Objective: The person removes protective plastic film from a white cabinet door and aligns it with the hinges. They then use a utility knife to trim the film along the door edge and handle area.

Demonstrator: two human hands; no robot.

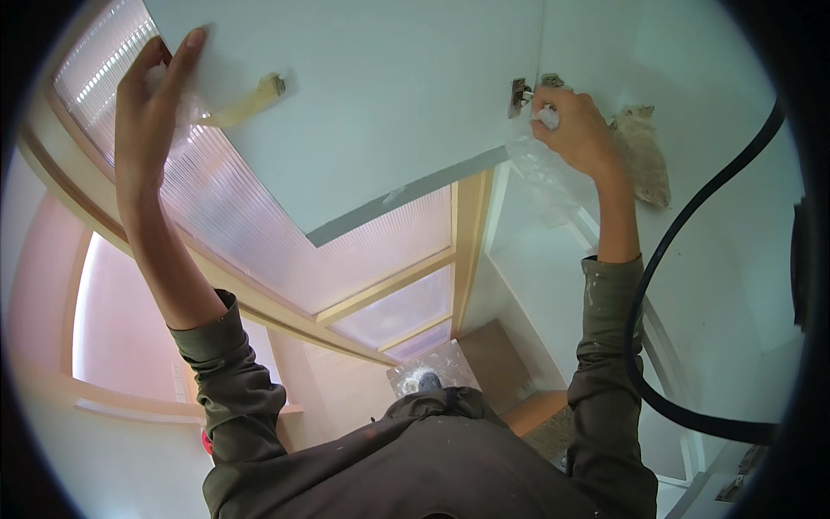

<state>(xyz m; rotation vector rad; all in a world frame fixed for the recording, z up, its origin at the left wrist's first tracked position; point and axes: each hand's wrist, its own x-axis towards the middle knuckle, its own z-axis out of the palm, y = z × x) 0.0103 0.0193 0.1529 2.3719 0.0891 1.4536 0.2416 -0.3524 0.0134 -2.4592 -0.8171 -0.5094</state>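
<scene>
A pale grey-blue cabinet door stands swung open in front of me. My left hand grips its left edge, thumb on the face and fingers behind the edge, with crumpled clear plastic against the palm. From there a yellowish tape strip runs to a small knob-like end on the door. My right hand is closed in a pinch on clear plastic film, which hangs below it. Just left of those fingers is a metal hinge; a second metal fitting sits above them.
A black hose or cable loops down on the right. A dusty plastic bag hangs beside my right wrist. Behind the door is a wood-framed ribbed glass panel. Below me lies a white-smeared board with a shoe on it.
</scene>
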